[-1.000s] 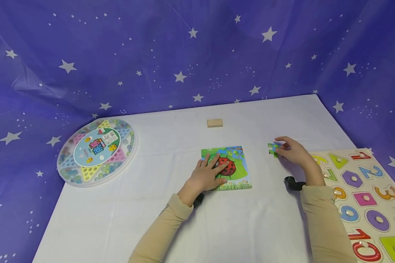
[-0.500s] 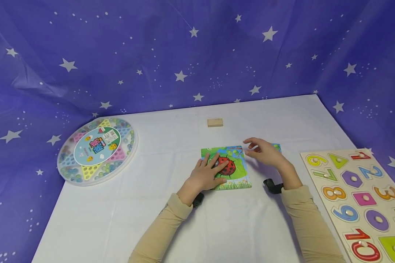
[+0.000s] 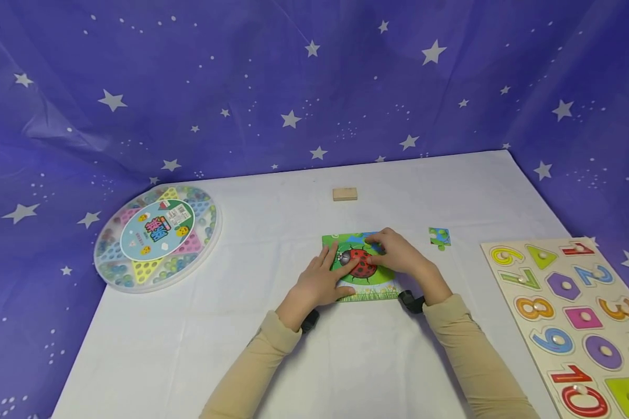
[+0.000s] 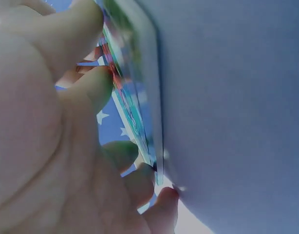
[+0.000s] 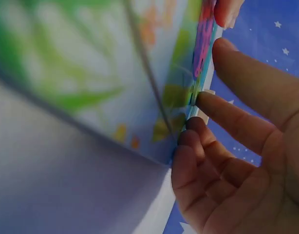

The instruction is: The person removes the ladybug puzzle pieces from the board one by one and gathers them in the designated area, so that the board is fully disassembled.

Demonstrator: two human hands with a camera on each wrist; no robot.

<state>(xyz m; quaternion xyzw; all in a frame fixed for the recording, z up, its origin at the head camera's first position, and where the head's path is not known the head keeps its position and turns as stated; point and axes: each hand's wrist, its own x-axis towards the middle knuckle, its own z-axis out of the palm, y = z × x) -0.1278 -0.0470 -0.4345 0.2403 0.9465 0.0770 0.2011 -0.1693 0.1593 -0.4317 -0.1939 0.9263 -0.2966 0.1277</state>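
Now, at centre sits the square, brightly printed ladybird jigsaw puzzle (image 3: 364,272); no long axis to speak of, both hands on it; and off to its right, nearest the right hand (image 3: 400,254) and just beyond it, lies one small, blue-and-green loose jigsaw piece (image 3: 440,235), knob towards the person; that right hand is loosely bent, thumb apart from fingers, tips touching the puzzle; the left hand (image 3: 317,282) lies spread across its left part; farther out, a pale wooden block (image 3: 345,194) behind, a white number-and-shape board (image 3: 589,294) right.
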